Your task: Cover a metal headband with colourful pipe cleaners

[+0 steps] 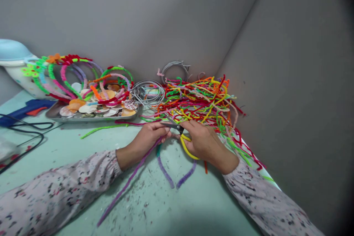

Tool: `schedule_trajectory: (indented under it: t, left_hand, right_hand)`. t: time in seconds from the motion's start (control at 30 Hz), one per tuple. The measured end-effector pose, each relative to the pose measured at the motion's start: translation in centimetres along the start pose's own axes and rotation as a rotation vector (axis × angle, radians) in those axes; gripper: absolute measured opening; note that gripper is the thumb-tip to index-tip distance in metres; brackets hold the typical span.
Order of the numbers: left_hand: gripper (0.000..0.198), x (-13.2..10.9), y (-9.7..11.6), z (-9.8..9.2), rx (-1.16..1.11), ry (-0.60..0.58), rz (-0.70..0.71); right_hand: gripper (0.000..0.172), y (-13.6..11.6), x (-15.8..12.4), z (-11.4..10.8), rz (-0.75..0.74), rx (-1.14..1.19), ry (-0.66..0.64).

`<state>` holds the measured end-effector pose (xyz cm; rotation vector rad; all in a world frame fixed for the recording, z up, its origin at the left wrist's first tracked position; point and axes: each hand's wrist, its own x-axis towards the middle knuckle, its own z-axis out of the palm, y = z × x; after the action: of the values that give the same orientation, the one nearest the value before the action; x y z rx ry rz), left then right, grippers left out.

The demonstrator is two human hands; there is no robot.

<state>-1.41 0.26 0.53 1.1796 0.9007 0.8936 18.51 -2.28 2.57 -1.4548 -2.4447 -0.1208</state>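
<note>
My left hand (151, 136) pinches a purple pipe cleaner (127, 180) near its upper end, and the long tail slants down toward the lower left. In my right hand (204, 140) is a pair of scissors (186, 146) with yellow handles, its dark blades pointing left at my left fingertips. Whether the blades touch the pipe cleaner I cannot tell. Beneath both hands lies a curved headband (166, 173) wrapped in purple and teal; its two ends point toward me and its top is hidden by the hands.
Tangled coloured pipe cleaners (199, 99) heap at the back right. Wire coils (149, 92) lie beside a metal tray (94, 118) of shells and fuzzy hoops. A blue glue gun (23, 112) with a black cord and a light-blue-lidded bin (16, 66) stand left. Grey walls bound the table.
</note>
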Motion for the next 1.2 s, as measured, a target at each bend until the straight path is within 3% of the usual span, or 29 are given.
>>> schedule_trajectory:
  t: [0.6,1.2]
  left_hand:
    - [0.012,0.24,-0.1,-0.18,0.118,0.05,0.006]
    - [0.012,-0.12,0.3,-0.05,0.175,0.031,0.029]
  right_hand:
    - [0.024,0.39,0.0,0.32,-0.007,0.17,-0.04]
    - [0.013,0.94,0.16,0.3,-0.02,0.144,-0.068]
